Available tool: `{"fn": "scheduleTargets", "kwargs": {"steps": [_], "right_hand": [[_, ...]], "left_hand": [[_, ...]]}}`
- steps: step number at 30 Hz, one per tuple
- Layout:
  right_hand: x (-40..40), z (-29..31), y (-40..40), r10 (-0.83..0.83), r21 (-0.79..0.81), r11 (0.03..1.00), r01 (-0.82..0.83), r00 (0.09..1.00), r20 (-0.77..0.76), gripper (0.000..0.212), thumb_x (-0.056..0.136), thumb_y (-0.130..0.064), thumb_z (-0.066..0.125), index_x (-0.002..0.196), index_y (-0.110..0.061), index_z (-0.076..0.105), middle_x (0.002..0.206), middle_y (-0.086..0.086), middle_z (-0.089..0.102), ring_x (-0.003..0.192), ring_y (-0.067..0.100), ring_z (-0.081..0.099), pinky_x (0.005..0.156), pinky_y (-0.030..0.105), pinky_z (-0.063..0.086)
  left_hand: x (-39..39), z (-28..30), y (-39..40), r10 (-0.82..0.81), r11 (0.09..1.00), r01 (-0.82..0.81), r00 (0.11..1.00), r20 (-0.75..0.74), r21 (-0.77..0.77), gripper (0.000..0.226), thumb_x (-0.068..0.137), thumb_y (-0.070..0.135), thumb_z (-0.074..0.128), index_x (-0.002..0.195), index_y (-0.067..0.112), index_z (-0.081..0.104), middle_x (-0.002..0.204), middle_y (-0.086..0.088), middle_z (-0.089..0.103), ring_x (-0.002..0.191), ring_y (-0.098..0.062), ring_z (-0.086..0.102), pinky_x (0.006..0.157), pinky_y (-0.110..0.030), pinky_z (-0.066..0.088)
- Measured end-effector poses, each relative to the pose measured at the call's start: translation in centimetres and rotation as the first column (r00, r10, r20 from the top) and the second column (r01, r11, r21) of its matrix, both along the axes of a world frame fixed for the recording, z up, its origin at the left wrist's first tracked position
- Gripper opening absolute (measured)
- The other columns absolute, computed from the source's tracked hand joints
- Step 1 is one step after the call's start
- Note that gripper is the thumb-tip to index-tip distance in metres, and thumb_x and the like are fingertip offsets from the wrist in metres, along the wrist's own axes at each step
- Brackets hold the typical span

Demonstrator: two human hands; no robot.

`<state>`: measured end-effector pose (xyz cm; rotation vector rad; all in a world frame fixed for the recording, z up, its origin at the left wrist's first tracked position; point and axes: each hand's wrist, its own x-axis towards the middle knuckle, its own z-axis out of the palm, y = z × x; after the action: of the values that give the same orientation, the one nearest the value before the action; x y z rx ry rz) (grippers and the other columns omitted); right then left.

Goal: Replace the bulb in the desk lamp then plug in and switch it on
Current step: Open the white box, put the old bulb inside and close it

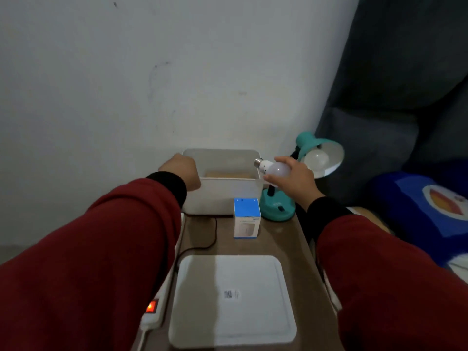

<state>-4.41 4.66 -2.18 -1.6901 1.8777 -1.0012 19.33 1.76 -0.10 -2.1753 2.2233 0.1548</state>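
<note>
A teal desk lamp [277, 210] stands at the table's far right corner, its shade [326, 150] tilted toward me with a white bulb [316, 158] seated inside. My right hand [296, 179] holds a second white bulb [273, 169] with its metal screw base pointing left, over the right end of the white bin [222, 196]. My left hand [182, 173] grips the bin's left rim. A blue and white bulb box [247, 219] stands upright in front of the bin.
A white lid [233, 300] lies flat on the near part of the narrow brown table. A white power strip [153, 310] with a lit red switch runs along the left edge. A black cord [210, 239] curls across the table. A dark sofa stands at right.
</note>
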Motion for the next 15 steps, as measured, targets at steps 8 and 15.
{"fn": "scheduleTargets", "kwargs": {"steps": [8,15], "right_hand": [[2.9,0.8,-8.6,0.133,0.104,0.986,-0.129,0.990,-0.035,0.054,0.073,-0.025,0.077,0.123,-0.020,0.059,0.125,0.008,0.060,0.110,0.024,0.056,0.087,0.025,0.042],[4.6,-4.0,-16.4,0.227,0.284,0.939,-0.194,0.970,-0.087,0.054,0.074,-0.020,0.077,0.125,-0.018,0.058,0.129,0.007,0.056,0.115,0.021,0.053,0.077,0.014,0.033]], "left_hand": [[-0.1,0.5,-8.3,0.047,0.998,-0.048,0.998,-0.035,-0.041,0.028,0.087,0.018,0.056,0.108,0.001,0.061,0.116,-0.017,0.058,0.104,-0.032,0.061,0.078,-0.032,0.050],[0.2,-5.0,-15.3,0.018,0.999,-0.016,0.999,-0.047,0.050,0.034,0.086,0.020,0.056,0.114,0.002,0.057,0.120,-0.016,0.057,0.110,-0.031,0.057,0.084,-0.032,0.049]]}}
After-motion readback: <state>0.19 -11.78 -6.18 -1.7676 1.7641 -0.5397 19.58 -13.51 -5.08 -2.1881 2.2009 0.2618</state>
